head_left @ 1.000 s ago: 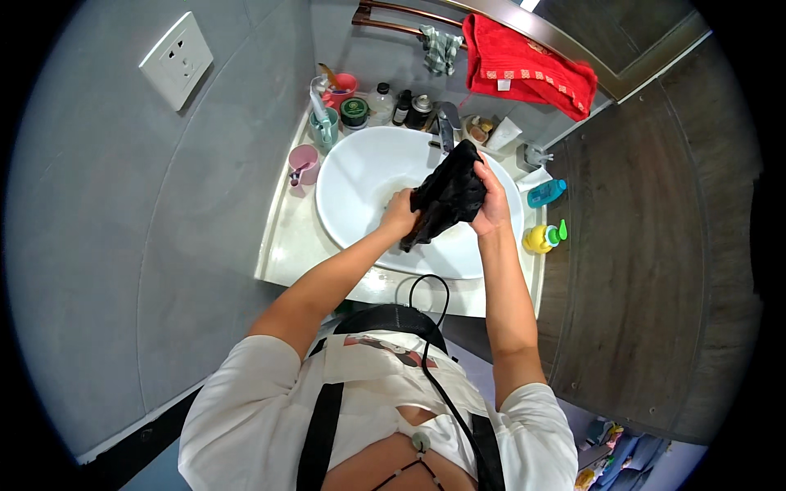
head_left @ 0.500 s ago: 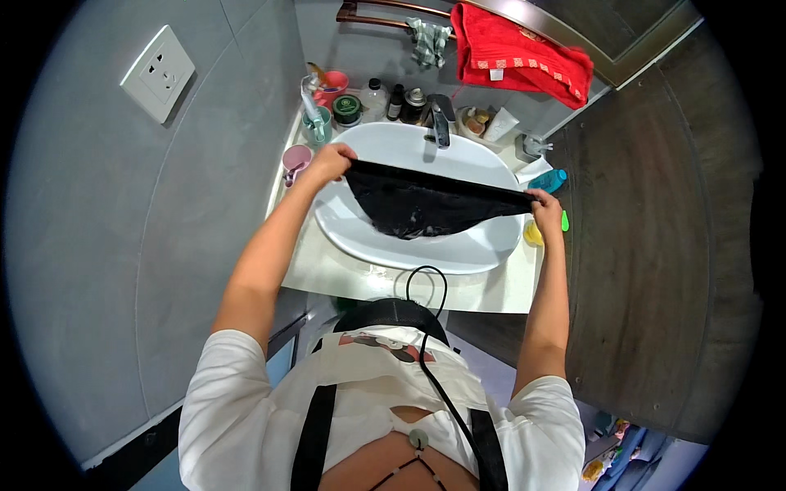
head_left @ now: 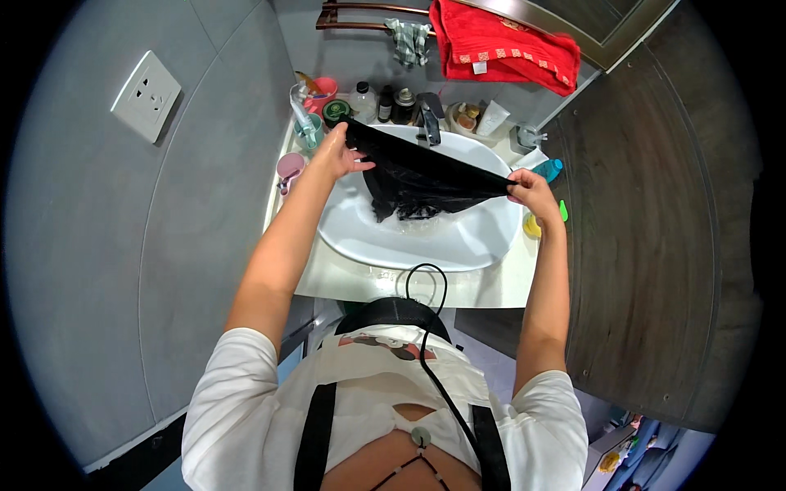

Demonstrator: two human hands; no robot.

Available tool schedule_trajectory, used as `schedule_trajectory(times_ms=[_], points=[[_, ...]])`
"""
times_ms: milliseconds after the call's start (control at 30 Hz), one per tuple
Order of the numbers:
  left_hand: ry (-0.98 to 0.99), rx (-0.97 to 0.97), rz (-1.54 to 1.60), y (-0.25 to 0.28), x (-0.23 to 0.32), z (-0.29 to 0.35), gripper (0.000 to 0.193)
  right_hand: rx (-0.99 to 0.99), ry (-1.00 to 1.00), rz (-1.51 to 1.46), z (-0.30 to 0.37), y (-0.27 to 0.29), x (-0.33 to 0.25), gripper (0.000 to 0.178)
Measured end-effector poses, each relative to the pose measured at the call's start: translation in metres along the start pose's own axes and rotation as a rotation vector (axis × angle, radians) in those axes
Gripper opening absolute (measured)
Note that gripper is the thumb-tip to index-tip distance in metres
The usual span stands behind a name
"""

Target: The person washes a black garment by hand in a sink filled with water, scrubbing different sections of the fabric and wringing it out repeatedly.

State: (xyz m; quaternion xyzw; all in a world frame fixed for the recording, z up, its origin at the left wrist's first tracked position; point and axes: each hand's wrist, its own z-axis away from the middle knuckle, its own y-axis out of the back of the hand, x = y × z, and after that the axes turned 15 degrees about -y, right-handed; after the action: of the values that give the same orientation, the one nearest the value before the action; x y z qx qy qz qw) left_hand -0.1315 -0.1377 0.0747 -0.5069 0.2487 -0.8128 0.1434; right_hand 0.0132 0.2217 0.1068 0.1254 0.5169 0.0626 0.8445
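Note:
A wet black garment (head_left: pixel 426 173) is stretched slantwise over the white oval sink (head_left: pixel 393 250), its straight upper edge taut and its lower part hanging into the basin. Its left corner is in my left hand (head_left: pixel 338 154), the thumb up at the edge and some fingers spread beneath the cloth. My right hand (head_left: pixel 534 196) pinches the right corner near the sink's right rim, a little lower than the left. Pale suds or water show under the garment's lower edge. What kind of garment it is, I cannot tell.
Behind the basin stands a dark faucet (head_left: pixel 428 119) with several bottles and jars beside it. A pink mug (head_left: pixel 290 166) and a green cup (head_left: pixel 309 131) are at left. A blue bottle (head_left: pixel 548 169) lies at right. Above hangs a red towel (head_left: pixel 503 45).
Both hands have moved slightly away from me, and the garment's left corner is raised higher. Fingers of my left hand have spread apart. The cloth tilts more steeply and its lower part bunches.

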Motion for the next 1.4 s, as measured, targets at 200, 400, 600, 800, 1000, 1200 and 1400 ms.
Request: schedule_trajectory(times_ms=[200, 400, 600, 800, 1000, 1200, 1400], points=[[-0.186, -0.027, -0.344, -0.008, -0.009, -0.012, 0.038, 0.372, -0.009, 0.919, 0.027, -0.048, -0.029, 0.038], [-0.777, -0.391, -1.740, -0.024, 0.005, 0.015, 0.038, 0.740, -0.088, 0.802, -0.006, -0.022, 0.004, 0.031], [-0.749, -0.608, -1.908, -0.004, 0.006, 0.016, 0.027, 0.335, -0.001, 0.397, -0.010, -0.031, 0.016, 0.021], [-0.813, -0.429, -2.152, -0.013, -0.017, 0.034, 0.020, 0.149, 0.064, 0.440, -0.037, -0.086, 0.046, 0.014], [-0.959, -0.351, -2.234, 0.000, -0.016, 0.035, 0.014, 0.061, 0.082, 0.391, -0.046, -0.126, 0.047, 0.013], [-1.310, -0.342, -1.808, -0.017, -0.020, 0.050, 0.016, 0.115, 0.265, 0.371, -0.044, -0.158, 0.037, 0.036], [-1.475, -0.354, -1.536, -0.043, -0.018, 0.063, 0.019, 0.239, 0.303, 0.370, -0.050, -0.187, 0.024, 0.041]])
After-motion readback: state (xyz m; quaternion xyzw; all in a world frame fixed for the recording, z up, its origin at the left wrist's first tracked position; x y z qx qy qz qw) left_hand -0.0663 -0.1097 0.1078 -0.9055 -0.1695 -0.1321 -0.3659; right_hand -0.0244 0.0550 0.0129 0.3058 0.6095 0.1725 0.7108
